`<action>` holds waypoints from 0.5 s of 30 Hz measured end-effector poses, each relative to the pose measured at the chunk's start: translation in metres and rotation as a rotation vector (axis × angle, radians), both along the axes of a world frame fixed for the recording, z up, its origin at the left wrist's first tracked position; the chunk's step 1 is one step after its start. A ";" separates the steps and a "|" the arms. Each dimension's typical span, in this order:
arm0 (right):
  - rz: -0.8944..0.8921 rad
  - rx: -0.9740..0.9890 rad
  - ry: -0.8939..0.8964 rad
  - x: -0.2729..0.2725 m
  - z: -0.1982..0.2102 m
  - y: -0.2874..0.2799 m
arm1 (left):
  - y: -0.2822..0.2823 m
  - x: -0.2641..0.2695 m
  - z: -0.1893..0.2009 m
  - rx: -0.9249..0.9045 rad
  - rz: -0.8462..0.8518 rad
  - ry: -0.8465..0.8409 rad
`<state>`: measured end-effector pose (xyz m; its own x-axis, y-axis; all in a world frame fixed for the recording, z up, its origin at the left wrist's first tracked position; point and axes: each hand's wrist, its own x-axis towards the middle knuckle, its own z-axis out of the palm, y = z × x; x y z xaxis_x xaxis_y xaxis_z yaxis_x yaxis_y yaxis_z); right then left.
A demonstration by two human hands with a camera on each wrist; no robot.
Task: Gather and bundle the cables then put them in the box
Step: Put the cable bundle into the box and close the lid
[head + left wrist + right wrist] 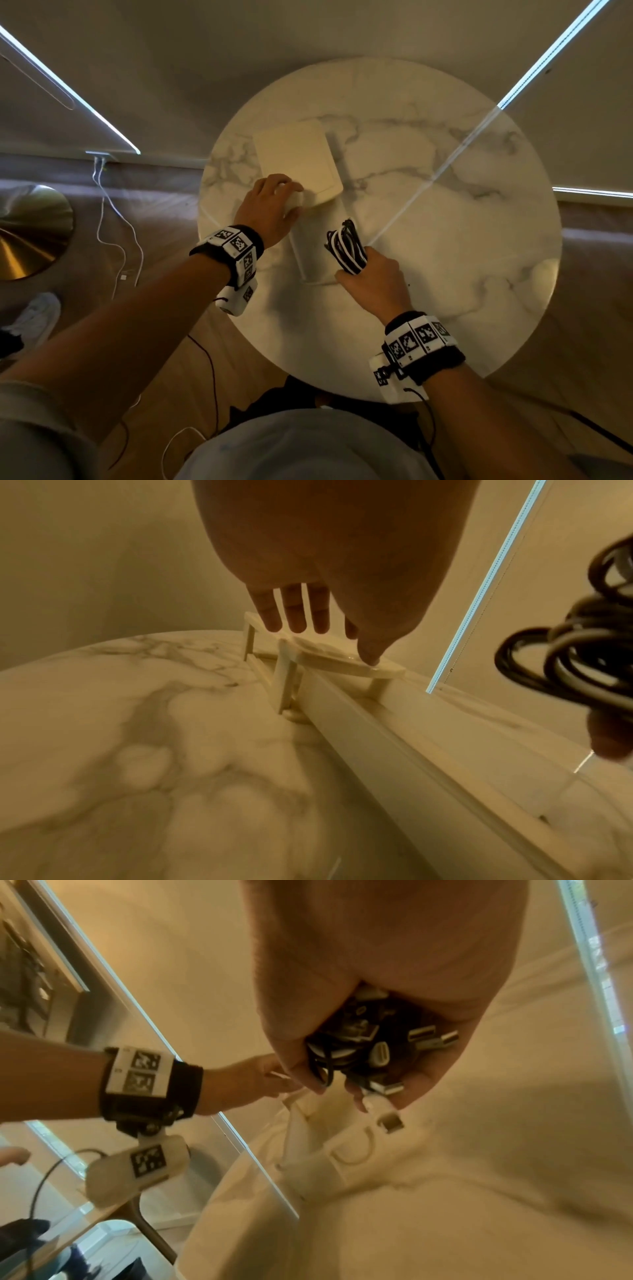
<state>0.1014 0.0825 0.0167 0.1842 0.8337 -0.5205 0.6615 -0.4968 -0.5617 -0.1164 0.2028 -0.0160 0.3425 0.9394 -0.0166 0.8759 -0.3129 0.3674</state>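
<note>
On the round marble table (445,212) stands a long pale box (297,255), seen from the side in the left wrist view as a white wall (377,737). Its cream lid (298,164) lies over the far end. My left hand (274,202) pinches the lid's near corner, with the thumb (369,653) on the lid (342,664). My right hand (370,277) grips a bundle of black and white cables (346,250) just right of the box's near end. The plug ends (377,1047) stick out of the fist above the box (342,1150).
A gold lamp base (30,233) stands on the floor at the left. Thin white charger cables (116,240) trail across the floor beside it, and a light shoe (37,315) is near the left edge. The table's right half holds nothing.
</note>
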 end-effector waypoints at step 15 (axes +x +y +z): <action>0.265 0.085 -0.274 -0.050 -0.017 0.061 | -0.012 -0.031 -0.006 -0.036 -0.015 -0.019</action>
<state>0.0515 0.1431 -0.0003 0.0797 0.9091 -0.4088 0.8918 -0.2483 -0.3783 -0.1474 0.1910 -0.0224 0.3576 0.9329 -0.0439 0.8639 -0.3126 0.3949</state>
